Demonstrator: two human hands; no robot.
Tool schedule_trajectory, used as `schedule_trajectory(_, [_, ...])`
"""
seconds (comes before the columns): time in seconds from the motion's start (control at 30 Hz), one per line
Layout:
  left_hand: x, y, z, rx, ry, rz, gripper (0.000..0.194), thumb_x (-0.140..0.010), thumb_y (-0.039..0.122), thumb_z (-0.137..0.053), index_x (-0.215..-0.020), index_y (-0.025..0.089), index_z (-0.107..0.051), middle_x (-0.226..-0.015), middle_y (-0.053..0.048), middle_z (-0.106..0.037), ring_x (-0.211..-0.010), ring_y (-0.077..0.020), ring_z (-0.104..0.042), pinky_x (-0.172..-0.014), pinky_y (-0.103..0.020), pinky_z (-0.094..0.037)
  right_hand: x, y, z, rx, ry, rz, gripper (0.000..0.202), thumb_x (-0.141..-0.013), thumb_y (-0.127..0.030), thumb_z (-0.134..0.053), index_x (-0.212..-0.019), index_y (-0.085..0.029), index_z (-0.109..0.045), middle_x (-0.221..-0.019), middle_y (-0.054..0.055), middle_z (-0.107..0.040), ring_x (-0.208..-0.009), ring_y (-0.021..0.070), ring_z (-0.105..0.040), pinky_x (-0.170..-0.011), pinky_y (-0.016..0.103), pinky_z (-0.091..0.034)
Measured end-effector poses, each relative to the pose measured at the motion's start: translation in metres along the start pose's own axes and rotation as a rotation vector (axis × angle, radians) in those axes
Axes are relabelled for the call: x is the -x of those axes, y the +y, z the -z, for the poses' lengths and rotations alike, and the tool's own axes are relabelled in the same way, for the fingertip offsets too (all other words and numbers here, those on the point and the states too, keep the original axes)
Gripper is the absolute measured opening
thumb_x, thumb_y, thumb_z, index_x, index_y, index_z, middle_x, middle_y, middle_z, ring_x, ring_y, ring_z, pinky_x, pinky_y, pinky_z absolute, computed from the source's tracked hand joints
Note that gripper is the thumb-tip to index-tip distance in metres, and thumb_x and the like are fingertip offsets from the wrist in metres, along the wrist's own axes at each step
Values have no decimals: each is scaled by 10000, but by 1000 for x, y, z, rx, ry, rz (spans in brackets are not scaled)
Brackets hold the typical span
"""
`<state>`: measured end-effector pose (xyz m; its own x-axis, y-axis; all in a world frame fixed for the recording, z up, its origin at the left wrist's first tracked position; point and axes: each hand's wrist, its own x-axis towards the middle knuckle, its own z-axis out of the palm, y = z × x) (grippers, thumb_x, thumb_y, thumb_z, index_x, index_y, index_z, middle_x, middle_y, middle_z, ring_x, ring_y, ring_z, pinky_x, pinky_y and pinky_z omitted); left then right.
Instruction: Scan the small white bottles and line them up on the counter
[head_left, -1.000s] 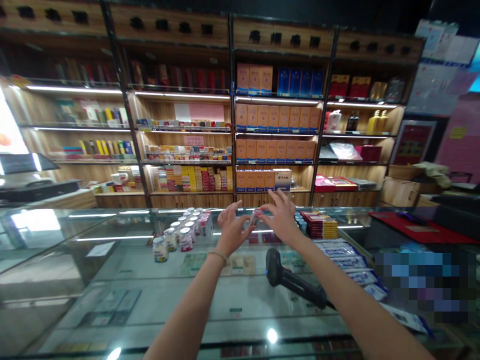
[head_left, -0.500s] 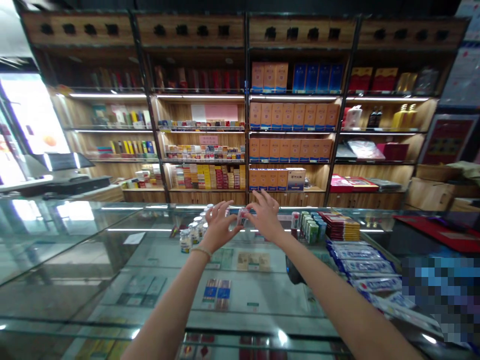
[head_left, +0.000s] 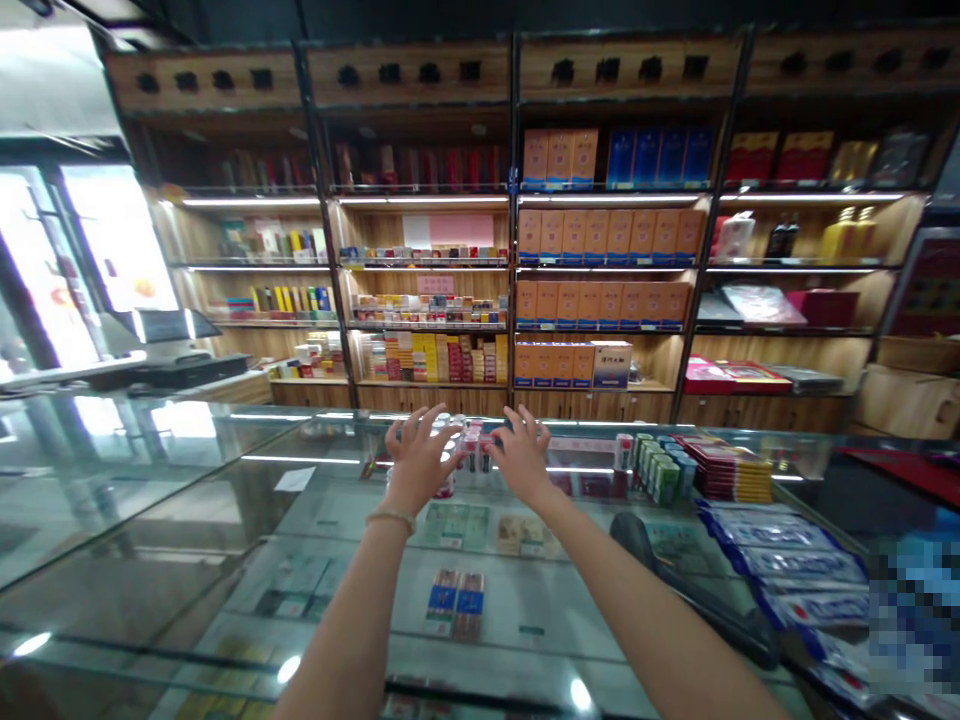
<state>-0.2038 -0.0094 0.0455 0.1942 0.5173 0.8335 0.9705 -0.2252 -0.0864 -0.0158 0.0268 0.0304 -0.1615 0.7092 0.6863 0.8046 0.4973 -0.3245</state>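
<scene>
Small clear containers with red-and-white labels (head_left: 472,452) stand in a cluster on the glass counter between my hands. On their left side is my left hand (head_left: 421,458), fingers spread, covering part of the group. My right hand (head_left: 521,455) reaches in from the right with fingers apart; its thumb and index tips are at the nearest container, and whether they touch it I cannot tell. More white-capped small bottles (head_left: 444,421) show behind my left fingers.
Right of my hands stand a lone small container (head_left: 623,452), green tubes (head_left: 661,478) and a stack of red-and-yellow packs (head_left: 731,468). Blue-and-white packets (head_left: 787,545) line the right side, beside a black handheld device (head_left: 697,590). Behind the glass counter (head_left: 360,610) are stocked shelves (head_left: 607,270).
The small container that was between my fingertips is now down with others on the counter. My hands have moved apart slightly. The view has shifted left, showing more of the window.
</scene>
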Motion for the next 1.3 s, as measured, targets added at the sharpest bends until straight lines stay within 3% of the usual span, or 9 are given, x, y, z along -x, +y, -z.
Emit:
schedule_trajectory(0.3, [10,2,-6,2,-22,12,291,-837,286,-718,-1113,378,-711,-1508,-37,-507,-1407,-345,-382,-1171,-632,-126,2,-8,-44,25,-52,14,190,-946,-341,-596,-1049,-240,-720,-1553,89,-453,-1479,310,-277,-1157,582,-191])
schedule_trajectory(0.53, [13,4,-13,-3,-56,26,270,-806,248,-742,-1051,362,-733,-1508,-45,-507,-1403,-356,-389,-1159,-657,-135,10,0,-64,4,-10,-1,208,-955,-350,-582,-1092,-252,-705,-1536,97,-474,-1466,315,-301,-1148,574,-199])
schedule_trajectory(0.8, [18,7,-12,-14,-96,20,309,-827,262,-716,-1114,377,-714,-1526,-46,-491,-1424,-340,-371,-1177,-660,-88,23,17,-73,-19,15,50,534,-905,-409,-596,-1393,-214,-496,-1569,160,-403,-1469,319,-287,-1162,544,-194])
schedule_trajectory(1.07, [23,10,-16,-8,-115,-17,317,-824,282,-729,-1122,389,-704,-1557,-38,-462,-1451,-352,-349,-1178,-676,-47,34,21,-81,3,-31,72,628,-773,-300,-682,-1365,-260,-475,-1590,136,-355,-1487,322,-245,-1166,550,-185])
schedule_trajectory(1.3, [23,9,-19,-30,-124,-29,254,-848,299,-705,-1094,364,-709,-1567,-42,-452,-1466,-356,-330,-1175,-681,-35,31,16,-82,56,-28,88,611,-791,-216,-679,-1364,-292,-483,-1597,118,-357,-1486,310,-263,-1173,556,-187])
